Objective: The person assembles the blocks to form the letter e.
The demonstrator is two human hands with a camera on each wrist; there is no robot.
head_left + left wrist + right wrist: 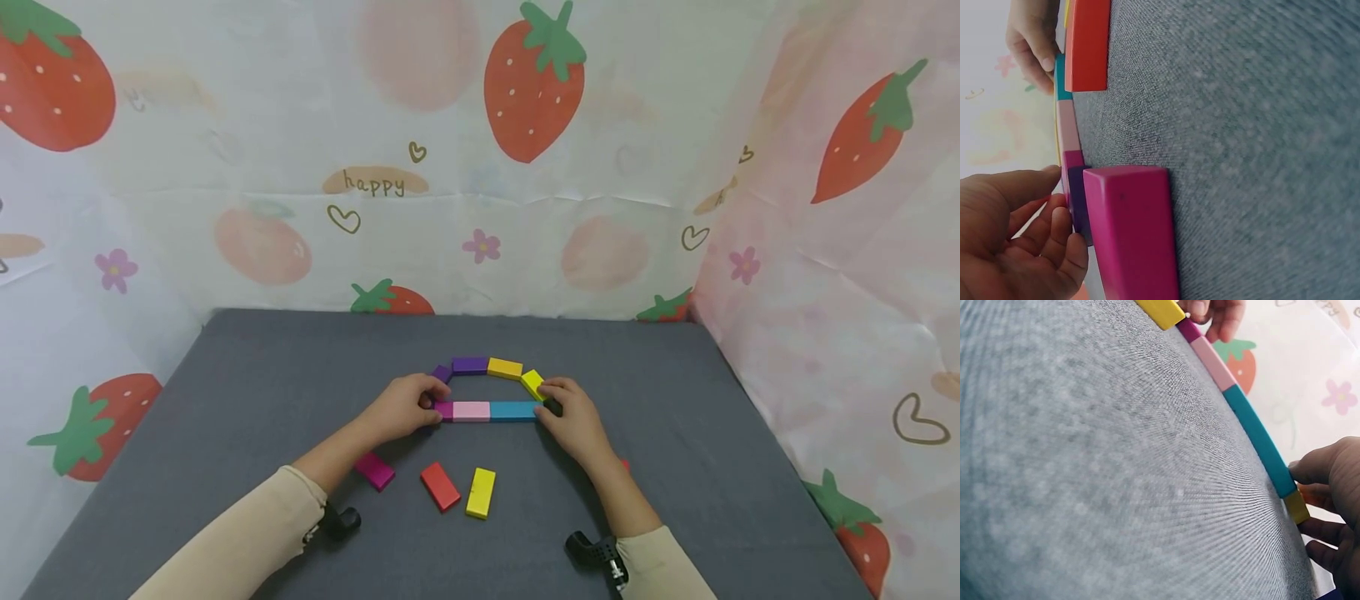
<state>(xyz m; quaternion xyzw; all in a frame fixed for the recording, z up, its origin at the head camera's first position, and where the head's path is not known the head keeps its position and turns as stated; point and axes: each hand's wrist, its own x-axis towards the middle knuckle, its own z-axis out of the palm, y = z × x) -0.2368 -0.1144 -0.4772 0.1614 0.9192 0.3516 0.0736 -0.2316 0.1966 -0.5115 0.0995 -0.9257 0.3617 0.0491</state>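
Observation:
A straight row of a magenta block, a pink block and a blue block lies on the grey cloth. At its left end my left hand curls its thumb and fingers about a dark purple block, which the hand hides in the head view. My right hand holds an olive block at the other end, its thumb close to the blue block. Behind the row, two purple blocks, an orange-yellow block and a yellow block form an arch.
Nearer me lie a loose magenta block, a red block and a yellow block. Another red piece peeks out beside my right forearm. Strawberry-printed curtains border the grey table at the back and sides.

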